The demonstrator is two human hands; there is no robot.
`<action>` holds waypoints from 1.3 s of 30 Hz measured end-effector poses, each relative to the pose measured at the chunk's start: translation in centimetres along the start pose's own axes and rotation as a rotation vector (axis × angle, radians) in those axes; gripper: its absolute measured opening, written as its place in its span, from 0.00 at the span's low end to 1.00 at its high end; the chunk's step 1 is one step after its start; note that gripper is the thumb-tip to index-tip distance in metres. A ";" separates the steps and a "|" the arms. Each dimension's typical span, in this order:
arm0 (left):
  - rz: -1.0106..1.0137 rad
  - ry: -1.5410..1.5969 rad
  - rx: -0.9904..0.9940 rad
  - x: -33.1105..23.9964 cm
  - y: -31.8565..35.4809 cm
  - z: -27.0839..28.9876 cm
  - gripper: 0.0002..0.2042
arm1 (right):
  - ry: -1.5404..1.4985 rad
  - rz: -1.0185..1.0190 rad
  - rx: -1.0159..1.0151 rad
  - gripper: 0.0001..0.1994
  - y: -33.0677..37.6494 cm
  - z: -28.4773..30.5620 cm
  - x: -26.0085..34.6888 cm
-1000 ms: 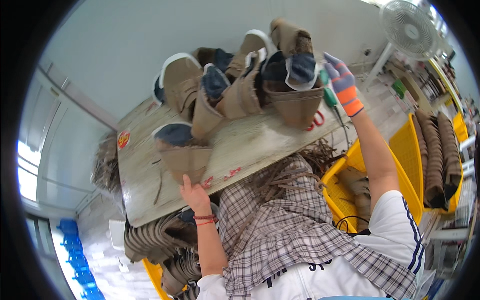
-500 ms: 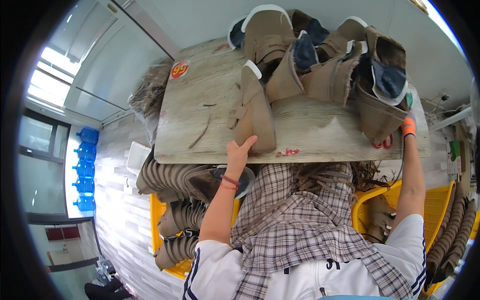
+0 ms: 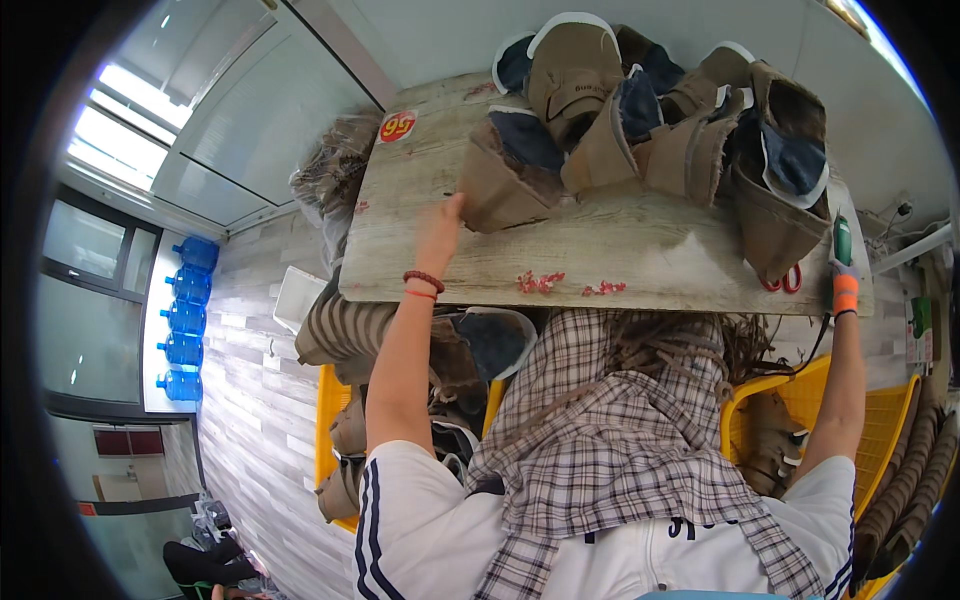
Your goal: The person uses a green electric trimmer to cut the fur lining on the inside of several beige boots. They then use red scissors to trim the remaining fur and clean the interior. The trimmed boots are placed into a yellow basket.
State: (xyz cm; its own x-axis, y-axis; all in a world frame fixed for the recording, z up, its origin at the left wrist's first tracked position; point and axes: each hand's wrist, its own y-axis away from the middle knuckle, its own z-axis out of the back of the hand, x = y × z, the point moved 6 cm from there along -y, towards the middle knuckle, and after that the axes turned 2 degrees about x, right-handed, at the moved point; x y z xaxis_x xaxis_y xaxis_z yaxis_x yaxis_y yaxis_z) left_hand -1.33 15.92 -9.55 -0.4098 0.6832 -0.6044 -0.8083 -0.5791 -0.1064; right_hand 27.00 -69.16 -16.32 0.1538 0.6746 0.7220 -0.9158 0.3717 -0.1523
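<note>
A brown shoe upper (image 3: 510, 170) with a dark blue lining lies on the wood-grain table (image 3: 620, 250). Beside its left edge is my left hand (image 3: 438, 238), smeared by motion; whether the fingers grip the upper does not show. My right hand (image 3: 845, 284), in a grey and orange glove, is closed around a green-handled tool (image 3: 842, 242) at the table's right edge; a black cord runs down from that hand. Several more brown uppers (image 3: 575, 75) with white edging are heaped along the back and right of the table.
Red-handled scissors (image 3: 785, 281) lie near the right front edge. Below the table stand a yellow basket (image 3: 880, 420) on the right and another (image 3: 328, 430) on the left, with stacked uppers (image 3: 355, 335) over it. Brown strips (image 3: 660, 345) rest on my lap.
My left hand has moved away from the table's front edge. The upper there has shifted back and turned, so its blue lining shows. My right hand has moved slightly right with the tool.
</note>
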 end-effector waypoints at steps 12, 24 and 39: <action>-0.732 0.565 0.592 -13.9 20.2 -7.9 0.21 | -0.931 -0.124 -0.056 0.12 17.0 9.6 8.2; 0.260 1.677 -0.033 -1.4 1.2 -6.5 0.25 | -0.890 0.093 0.333 0.22 26.9 7.3 21.8; 0.464 2.049 0.233 2.0 11.0 7.3 0.16 | 0.007 1.050 0.359 0.30 41.3 -1.9 37.5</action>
State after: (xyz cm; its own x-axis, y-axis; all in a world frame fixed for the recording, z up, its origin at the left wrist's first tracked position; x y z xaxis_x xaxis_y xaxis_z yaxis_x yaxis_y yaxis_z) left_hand -14.19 14.18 -6.16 0.2568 -0.8961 -0.3622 -0.9001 -0.3581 0.2479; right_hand -4.32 -27.33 3.23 -0.7605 0.5502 0.3448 -0.6465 -0.5921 -0.4812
